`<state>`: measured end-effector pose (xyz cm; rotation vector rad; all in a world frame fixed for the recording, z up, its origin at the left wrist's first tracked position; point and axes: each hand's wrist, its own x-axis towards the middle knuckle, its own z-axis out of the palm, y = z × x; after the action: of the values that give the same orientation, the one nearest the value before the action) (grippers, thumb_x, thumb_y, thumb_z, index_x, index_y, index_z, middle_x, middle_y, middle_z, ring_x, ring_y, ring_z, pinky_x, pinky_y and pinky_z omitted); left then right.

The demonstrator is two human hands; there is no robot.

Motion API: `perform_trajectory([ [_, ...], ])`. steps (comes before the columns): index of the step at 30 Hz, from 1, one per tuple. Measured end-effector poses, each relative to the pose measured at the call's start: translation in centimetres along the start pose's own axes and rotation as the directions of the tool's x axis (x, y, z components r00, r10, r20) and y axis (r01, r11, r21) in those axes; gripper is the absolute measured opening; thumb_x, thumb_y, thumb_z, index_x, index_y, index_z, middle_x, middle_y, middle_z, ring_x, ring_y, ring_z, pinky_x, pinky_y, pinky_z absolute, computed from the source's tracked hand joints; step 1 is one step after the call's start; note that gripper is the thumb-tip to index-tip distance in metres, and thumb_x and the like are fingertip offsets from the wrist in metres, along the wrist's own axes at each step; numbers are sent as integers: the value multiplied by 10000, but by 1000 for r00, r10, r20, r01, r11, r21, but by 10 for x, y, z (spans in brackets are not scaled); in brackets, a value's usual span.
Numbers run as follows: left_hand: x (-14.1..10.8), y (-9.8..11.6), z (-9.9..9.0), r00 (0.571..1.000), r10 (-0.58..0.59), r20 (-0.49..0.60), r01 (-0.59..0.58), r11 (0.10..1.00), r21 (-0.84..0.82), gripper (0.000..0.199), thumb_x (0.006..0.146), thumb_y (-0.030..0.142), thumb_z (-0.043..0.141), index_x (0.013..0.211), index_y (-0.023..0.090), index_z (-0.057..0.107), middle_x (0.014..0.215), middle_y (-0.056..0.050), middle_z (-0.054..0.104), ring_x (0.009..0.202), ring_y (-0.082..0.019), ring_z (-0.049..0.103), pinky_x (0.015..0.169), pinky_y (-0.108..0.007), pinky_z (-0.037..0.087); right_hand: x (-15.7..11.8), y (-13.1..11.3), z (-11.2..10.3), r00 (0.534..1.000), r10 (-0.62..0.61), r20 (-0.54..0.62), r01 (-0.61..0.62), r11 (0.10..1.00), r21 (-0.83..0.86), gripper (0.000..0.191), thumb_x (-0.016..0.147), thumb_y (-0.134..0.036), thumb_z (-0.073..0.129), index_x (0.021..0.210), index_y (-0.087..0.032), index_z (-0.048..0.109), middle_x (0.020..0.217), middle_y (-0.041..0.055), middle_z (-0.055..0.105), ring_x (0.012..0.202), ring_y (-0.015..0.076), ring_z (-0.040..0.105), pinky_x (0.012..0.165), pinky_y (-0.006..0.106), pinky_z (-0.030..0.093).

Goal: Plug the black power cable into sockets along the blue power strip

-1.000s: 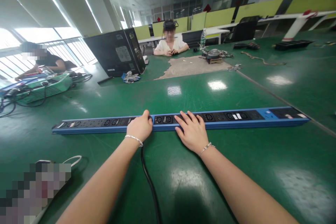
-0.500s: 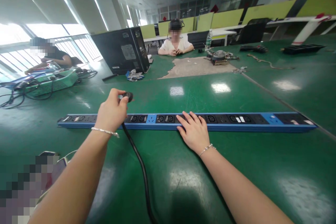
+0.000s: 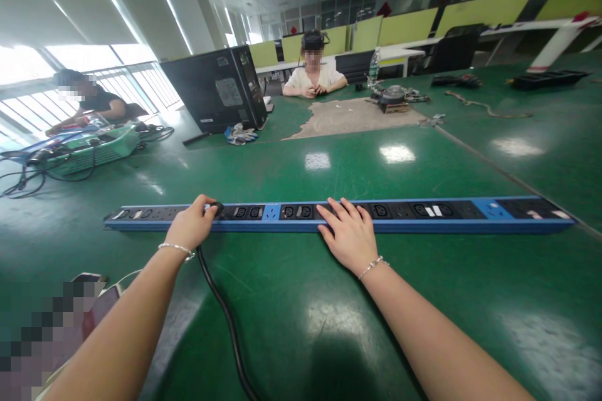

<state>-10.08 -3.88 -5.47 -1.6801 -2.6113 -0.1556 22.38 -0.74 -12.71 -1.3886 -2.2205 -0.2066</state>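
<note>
- Glossy green tabletop (image 3: 282,301) lies under a long, blue-edged black power strip (image 3: 301,223).
- Left hand (image 3: 188,229): fingers pinched around a stubby black plug (image 3: 217,208), lowered within the last half-second to the strip's left half; contact seems likely, seating cannot be told.
- Right hand (image 3: 350,232): fingers spread on the strip's middle, unmoved.
- Thick black cable (image 3: 221,307) trails on the strip's near side.

The left hand (image 3: 189,229), raised half a second ago, is now lowering the black plug (image 3: 217,207) to the power strip (image 3: 308,222), left of frame center. The cord (image 3: 224,313) is trailing farther left; the blue socket (image 3: 271,212), mostly covered a second ago, is showing.
</note>
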Motion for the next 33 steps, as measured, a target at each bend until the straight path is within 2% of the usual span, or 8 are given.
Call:
perform_trajectory([
  [4, 0, 0, 2, 997, 76, 5, -76, 997, 34, 373, 847, 440, 300, 1097, 250, 501, 911, -80, 679, 863, -263, 634, 714, -318, 434, 1, -1, 0, 1000, 5, 3, -5, 1000, 6, 374, 871, -399, 438, 1231, -343, 525, 1331, -1, 484, 1234, 238, 359, 984, 431, 235],
  [7, -1, 0, 6, 997, 77, 5, -77, 996, 45, 363, 853, 435, 292, 1102, 255, 486, 932, -75, 678, 875, -253, 636, 717, -309, 438, 1, -1, 0, 1000, 2, 8, -2, 1000, 1, 375, 867, -397, 445, 1228, -340, 529, 1327, 6, 488, 1231, 240, 362, 977, 430, 242],
  [14, 3, 7, 7, 993, 87, 84, -97, 988, 124, 361, 859, 427, 282, 1108, 245, 469, 890, -89, 684, 854, -259, 644, 694, -324, 446, 1, -1, 1, 1000, 1, -1, -1, 1000, 3, 372, 871, -398, 438, 1225, -338, 532, 1325, 4, 490, 1229, 239, 363, 981, 428, 236],
  [22, -5, 8, 15, 996, 74, 39, -78, 989, 125, 379, 872, 436, 236, 1117, 238, 446, 879, -102, 683, 812, -265, 651, 678, -340, 452, 1, -1, 1, 1000, 9, -1, -9, 1000, 7, 371, 863, -384, 452, 1221, -333, 538, 1324, 7, 491, 1228, 242, 364, 981, 434, 232],
  [29, -7, 14, 10, 996, 54, 66, -61, 993, 105, 356, 872, 406, 261, 1114, 233, 456, 883, -106, 683, 823, -259, 650, 687, -344, 456, 1, -1, 2, 1000, 7, -1, -7, 1000, 1, 368, 872, -386, 433, 1219, -327, 540, 1322, 8, 492, 1228, 244, 364, 980, 435, 223],
  [33, -8, 16, 12, 999, 26, 40, -28, 999, 47, 347, 873, 399, 275, 1118, 237, 459, 890, -107, 683, 829, -261, 649, 680, -341, 454, 1, -1, 3, 1000, 3, -4, -3, 1000, -11, 372, 865, -380, 450, 1222, -330, 537, 1320, 11, 496, 1226, 248, 369, 975, 436, 235],
])
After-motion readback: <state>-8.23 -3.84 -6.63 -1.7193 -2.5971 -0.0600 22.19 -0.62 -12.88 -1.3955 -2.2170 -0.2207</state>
